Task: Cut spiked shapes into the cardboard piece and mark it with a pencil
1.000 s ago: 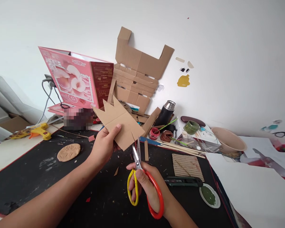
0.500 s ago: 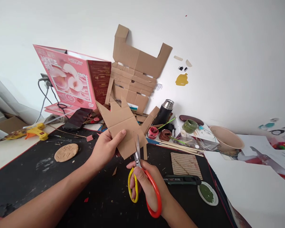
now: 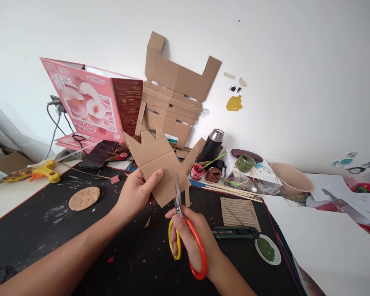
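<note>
My left hand [image 3: 138, 190] is closed on a brown cardboard piece [image 3: 160, 164], thumb on its front face and the fingers hidden behind it. The piece has pointed spikes along its top and a fold line across it. My right hand [image 3: 191, 232] grips scissors [image 3: 178, 201] by the handles, one loop yellow and one red. Their blades point upward at the lower right part of the cardboard and look nearly closed on it. A small cardboard scrap [image 3: 147, 222] lies on the black mat below.
A utility knife [image 3: 236, 232], corrugated cardboard [image 3: 240, 213] and a dish of green paint [image 3: 267, 249] lie to the right. A glue gun [image 3: 45, 172] and a clay disc [image 3: 84, 198] are left. Behind stand a pink box [image 3: 89, 102], a thermos [image 3: 212, 146] and paint jars [image 3: 213, 174].
The scissor handles have come closer together and the blades have narrowed on the cardboard. My left hand keeps the same hold on the piece. The view has shifted slightly.
</note>
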A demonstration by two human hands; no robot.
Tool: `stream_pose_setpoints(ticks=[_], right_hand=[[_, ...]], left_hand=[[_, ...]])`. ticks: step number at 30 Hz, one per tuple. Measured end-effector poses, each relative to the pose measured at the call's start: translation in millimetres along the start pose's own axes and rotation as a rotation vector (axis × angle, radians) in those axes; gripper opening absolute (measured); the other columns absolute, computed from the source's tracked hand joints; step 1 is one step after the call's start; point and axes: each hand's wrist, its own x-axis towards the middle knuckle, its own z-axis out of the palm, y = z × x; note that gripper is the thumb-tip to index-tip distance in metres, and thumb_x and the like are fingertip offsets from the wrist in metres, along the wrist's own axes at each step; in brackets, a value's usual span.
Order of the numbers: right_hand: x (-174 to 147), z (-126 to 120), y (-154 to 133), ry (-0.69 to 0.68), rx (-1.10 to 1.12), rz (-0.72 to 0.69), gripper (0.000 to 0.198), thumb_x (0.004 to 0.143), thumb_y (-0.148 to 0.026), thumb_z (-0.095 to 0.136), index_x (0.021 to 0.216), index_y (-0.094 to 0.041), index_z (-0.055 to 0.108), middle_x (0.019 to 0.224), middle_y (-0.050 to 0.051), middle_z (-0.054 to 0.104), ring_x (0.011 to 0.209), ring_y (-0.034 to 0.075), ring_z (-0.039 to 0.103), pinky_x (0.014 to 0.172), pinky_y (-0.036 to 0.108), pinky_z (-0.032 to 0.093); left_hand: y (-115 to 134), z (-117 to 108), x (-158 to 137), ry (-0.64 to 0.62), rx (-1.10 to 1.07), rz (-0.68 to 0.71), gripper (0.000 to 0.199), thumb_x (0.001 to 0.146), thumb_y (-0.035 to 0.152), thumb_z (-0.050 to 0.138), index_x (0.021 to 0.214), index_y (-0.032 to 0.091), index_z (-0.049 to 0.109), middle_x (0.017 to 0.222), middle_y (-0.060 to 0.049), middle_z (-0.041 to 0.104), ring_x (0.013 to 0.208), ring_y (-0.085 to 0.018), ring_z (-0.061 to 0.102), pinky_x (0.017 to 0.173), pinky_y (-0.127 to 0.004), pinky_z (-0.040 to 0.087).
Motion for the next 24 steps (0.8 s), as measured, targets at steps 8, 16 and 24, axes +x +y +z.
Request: stream_pose_setpoints(ticks=[8, 16, 24], right_hand=[[0, 0, -2, -0.002, -0.021, -0.014, 0.049, 0.106, -0.067, 0.054, 0.099, -0.02, 0.062, 0.063, -0.004, 0.059, 0.046, 0.012, 0.06, 0.046, 0.021, 0.046], [-2, 0, -10, -0.014, -0.082, -0.008, 0.049, 0.107, -0.068, 0.052, 0.101, -0.02, 0.061, 0.063, -0.004, 0.059, 0.046, 0.013, 0.061, 0.048, 0.022, 0.048], [-3, -2, -11, 0.019, -0.215, -0.019, 0.044, 0.109, -0.062, 0.051, 0.102, -0.021, 0.064, 0.061, -0.004, 0.059, 0.046, 0.013, 0.061, 0.047, 0.021, 0.046]], left_hand=[[-1, -2, -1, -0.087, 0.07, -0.041, 0.045, 0.078, 0.061, 0.079, 0.075, 0.02, 0.062, 0.052, 0.004, 0.06, 0.035, -0.011, 0.049, 0.03, -0.021, 0.041], [-3, -6, 3, -0.197, 0.053, -0.103, 0.044, 0.08, 0.061, 0.078, 0.081, 0.019, 0.062, 0.052, 0.003, 0.063, 0.032, -0.011, 0.05, 0.029, -0.02, 0.039], [-1, -7, 1, -0.243, 0.045, -0.11, 0.045, 0.081, 0.062, 0.077, 0.082, 0.018, 0.064, 0.052, 0.002, 0.064, 0.032, -0.011, 0.05, 0.028, -0.019, 0.039]])
